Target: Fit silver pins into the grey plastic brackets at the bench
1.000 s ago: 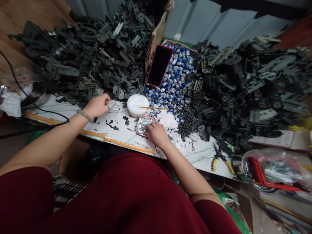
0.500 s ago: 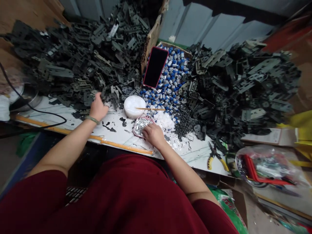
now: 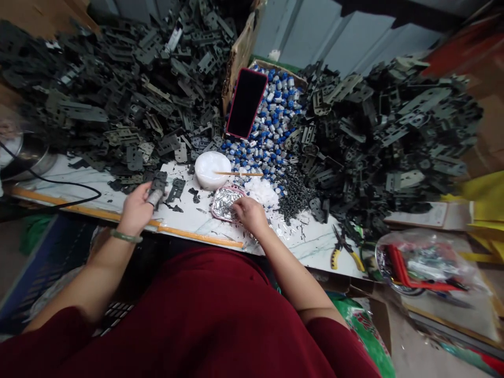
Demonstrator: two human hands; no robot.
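Observation:
My left hand (image 3: 136, 208) is closed round a dark grey plastic bracket (image 3: 159, 181) just above the front left of the worktop. Something pale and rounded shows by the fingertips; I cannot tell what it is. Over a small pink-rimmed dish (image 3: 220, 214) my right hand (image 3: 251, 215) has its fingertips pinched together. Short shiny metal pins (image 3: 227, 200) fill that dish, and whatever the pinch holds is too small to make out. Another dark bracket (image 3: 176, 190) lies flat on the worktop beside the left hand. Behind the dish stands a white tub (image 3: 208, 176) with a thin wooden stick (image 3: 244, 174) across it.
Dark bracket heaps rise at left (image 3: 129, 94) and right (image 3: 394, 131). Between them, a phone (image 3: 247, 103) leans on blue-and-white small parts (image 3: 277, 118). White bits (image 3: 262, 193) and black bits (image 3: 295, 197) lie nearby. Yellow-handled pliers (image 3: 344, 249) rest by the front edge.
My left hand has drawn back from the left heap toward me, bringing a bracket with it. My right hand stays at the dish, its fingers slightly shifted. The view has moved a little.

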